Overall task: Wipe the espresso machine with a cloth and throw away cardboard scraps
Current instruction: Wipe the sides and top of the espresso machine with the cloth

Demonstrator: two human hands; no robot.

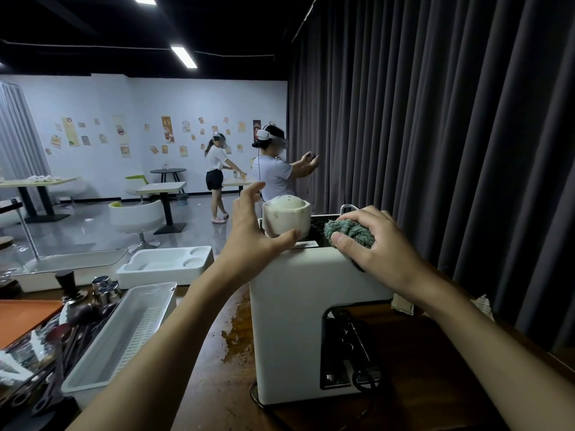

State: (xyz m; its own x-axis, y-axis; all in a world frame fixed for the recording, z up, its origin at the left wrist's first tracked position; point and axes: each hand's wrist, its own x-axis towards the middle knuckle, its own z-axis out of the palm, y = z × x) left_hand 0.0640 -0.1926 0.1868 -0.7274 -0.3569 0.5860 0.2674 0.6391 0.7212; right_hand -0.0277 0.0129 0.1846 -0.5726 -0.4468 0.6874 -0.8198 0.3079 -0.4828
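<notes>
A white espresso machine (292, 321) stands on the wooden counter in the middle of the head view. On its top sits a white cup (286, 219) with a rounded object inside. My left hand (252, 231) wraps round the cup's left side, thumb against its lower front. My right hand (373, 241) grips a bunched green cloth (348, 231) and presses it on the machine's top right edge. No cardboard scraps can be made out.
A long white tray (124, 334) lies left of the machine, beside metal tools and an orange board (21, 318). Another white tray (165, 265) sits farther back. A brown stain (236, 331) marks the counter. Dark curtains hang to the right. Two people stand among tables beyond.
</notes>
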